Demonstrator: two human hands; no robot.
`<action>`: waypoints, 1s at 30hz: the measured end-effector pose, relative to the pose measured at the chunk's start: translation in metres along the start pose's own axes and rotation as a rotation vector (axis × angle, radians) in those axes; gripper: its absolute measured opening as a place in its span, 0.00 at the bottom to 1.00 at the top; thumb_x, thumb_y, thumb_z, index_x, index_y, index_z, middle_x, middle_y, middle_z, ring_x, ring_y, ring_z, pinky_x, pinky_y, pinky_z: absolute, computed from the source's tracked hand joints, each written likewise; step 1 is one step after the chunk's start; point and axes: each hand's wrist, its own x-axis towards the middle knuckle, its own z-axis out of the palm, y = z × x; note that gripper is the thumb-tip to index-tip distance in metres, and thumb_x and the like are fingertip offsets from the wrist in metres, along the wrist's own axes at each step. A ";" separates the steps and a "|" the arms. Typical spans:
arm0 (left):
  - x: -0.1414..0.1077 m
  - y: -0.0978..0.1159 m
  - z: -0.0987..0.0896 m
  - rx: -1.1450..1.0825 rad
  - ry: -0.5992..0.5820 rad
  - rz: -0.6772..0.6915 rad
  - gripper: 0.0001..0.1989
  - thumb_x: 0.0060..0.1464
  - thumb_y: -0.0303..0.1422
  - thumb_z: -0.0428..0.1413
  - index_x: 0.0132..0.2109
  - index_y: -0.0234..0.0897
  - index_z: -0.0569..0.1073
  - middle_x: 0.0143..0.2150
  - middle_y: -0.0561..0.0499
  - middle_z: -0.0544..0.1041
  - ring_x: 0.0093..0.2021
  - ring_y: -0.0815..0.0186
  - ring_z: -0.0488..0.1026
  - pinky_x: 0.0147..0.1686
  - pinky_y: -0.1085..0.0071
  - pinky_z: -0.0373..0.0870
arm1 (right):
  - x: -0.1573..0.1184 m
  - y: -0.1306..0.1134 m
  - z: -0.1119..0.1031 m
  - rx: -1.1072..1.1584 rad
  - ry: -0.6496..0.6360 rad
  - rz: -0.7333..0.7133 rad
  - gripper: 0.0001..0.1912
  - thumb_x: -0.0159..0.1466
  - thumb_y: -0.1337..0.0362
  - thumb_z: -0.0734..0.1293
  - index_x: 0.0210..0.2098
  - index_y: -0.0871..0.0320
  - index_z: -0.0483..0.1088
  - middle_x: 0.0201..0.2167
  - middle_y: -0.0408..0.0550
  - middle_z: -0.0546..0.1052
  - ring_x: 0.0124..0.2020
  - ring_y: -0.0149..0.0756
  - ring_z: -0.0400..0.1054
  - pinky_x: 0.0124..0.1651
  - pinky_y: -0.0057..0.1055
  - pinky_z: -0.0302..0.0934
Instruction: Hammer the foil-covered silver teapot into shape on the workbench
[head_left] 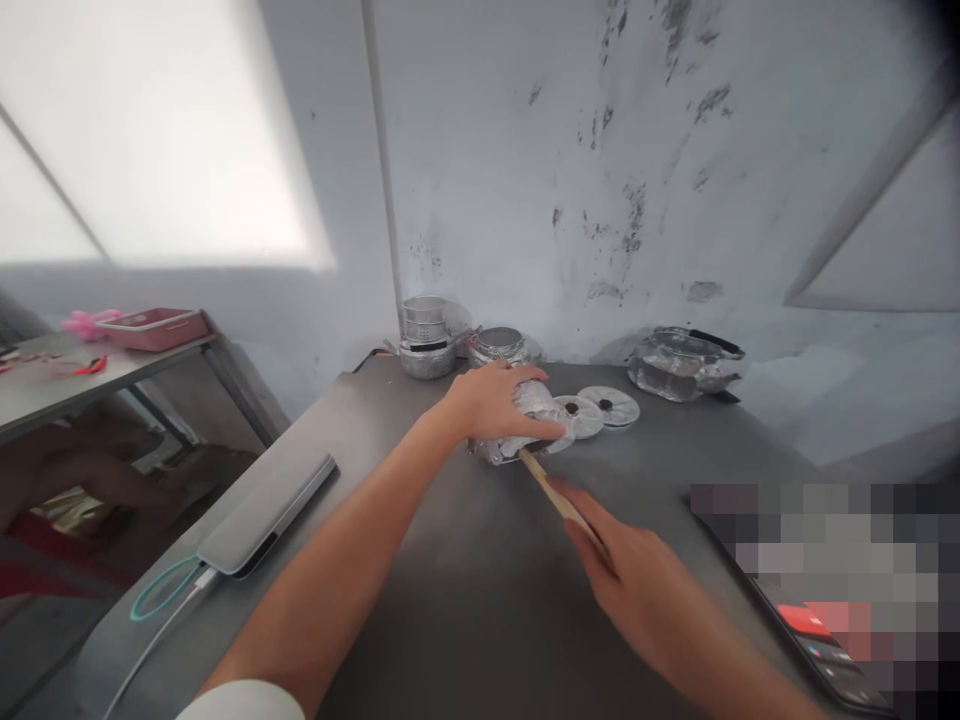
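Note:
Near the middle of the grey table, my left hand [499, 402] is spread over a crinkled, foil-like silvery object [536, 398], holding it with thumb and fingers. My right hand [619, 565] is closed round a light wooden stick [551, 487]. The far end of the stick touches the lower edge of the silvery object, where a dark gap shows. Two round silvery lids with black knobs, a nearer one [585, 418] and a farther one [619, 408], lie just to the right and partly overlap.
Along the wall stand a metal pot with a strainer [426, 350], a foil-wrapped pot [499, 343] and another with a black handle [675, 368]. A grey power bank [262, 520] with cables lies left. A tablet [795, 620] lies right. A pink tray [157, 330] sits on a side table.

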 end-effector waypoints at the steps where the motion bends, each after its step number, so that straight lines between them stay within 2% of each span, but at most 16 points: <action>1: 0.000 0.000 0.000 0.000 -0.002 -0.002 0.43 0.46 0.68 0.52 0.65 0.56 0.64 0.63 0.46 0.67 0.57 0.43 0.68 0.52 0.50 0.67 | 0.000 -0.001 -0.001 0.008 0.009 -0.001 0.26 0.72 0.56 0.50 0.68 0.46 0.56 0.30 0.44 0.81 0.35 0.46 0.78 0.34 0.33 0.63; 6: -0.001 -0.002 -0.001 -0.021 0.003 -0.005 0.43 0.46 0.68 0.53 0.64 0.56 0.64 0.62 0.47 0.67 0.57 0.45 0.68 0.52 0.50 0.66 | -0.003 -0.006 -0.003 -0.011 0.078 -0.011 0.27 0.72 0.55 0.49 0.70 0.47 0.51 0.28 0.43 0.80 0.29 0.45 0.76 0.33 0.34 0.62; 11: 0.000 -0.001 -0.001 -0.015 -0.008 -0.004 0.43 0.46 0.68 0.52 0.65 0.56 0.63 0.63 0.46 0.67 0.58 0.44 0.67 0.53 0.49 0.66 | -0.004 -0.005 0.000 -0.037 -0.011 0.022 0.26 0.71 0.57 0.50 0.68 0.43 0.54 0.29 0.44 0.81 0.35 0.48 0.78 0.37 0.36 0.65; 14: 0.000 -0.001 -0.001 -0.014 -0.002 -0.007 0.43 0.45 0.68 0.53 0.64 0.55 0.64 0.63 0.47 0.67 0.58 0.44 0.67 0.53 0.49 0.66 | -0.003 -0.006 0.000 0.021 0.008 0.001 0.25 0.72 0.57 0.50 0.67 0.45 0.55 0.31 0.45 0.81 0.35 0.47 0.78 0.36 0.34 0.64; 19: 0.000 -0.002 -0.002 -0.033 -0.004 -0.015 0.43 0.46 0.68 0.52 0.65 0.55 0.63 0.63 0.47 0.67 0.57 0.45 0.68 0.53 0.51 0.66 | -0.004 -0.011 0.000 0.030 0.084 0.005 0.27 0.72 0.55 0.49 0.69 0.49 0.52 0.25 0.42 0.78 0.28 0.44 0.75 0.32 0.33 0.60; 25: 0.000 -0.001 -0.002 -0.012 -0.018 -0.029 0.43 0.45 0.69 0.52 0.65 0.58 0.63 0.63 0.48 0.67 0.55 0.44 0.70 0.51 0.51 0.67 | -0.004 -0.009 0.001 0.026 -0.027 0.073 0.24 0.72 0.59 0.49 0.64 0.49 0.58 0.31 0.47 0.81 0.35 0.48 0.78 0.35 0.34 0.60; 30: 0.000 -0.001 0.000 -0.012 -0.008 -0.014 0.43 0.46 0.68 0.52 0.65 0.56 0.63 0.63 0.49 0.67 0.58 0.44 0.67 0.53 0.53 0.66 | -0.004 -0.011 -0.001 0.088 0.029 0.024 0.24 0.72 0.57 0.49 0.66 0.46 0.55 0.29 0.43 0.79 0.32 0.45 0.77 0.34 0.32 0.59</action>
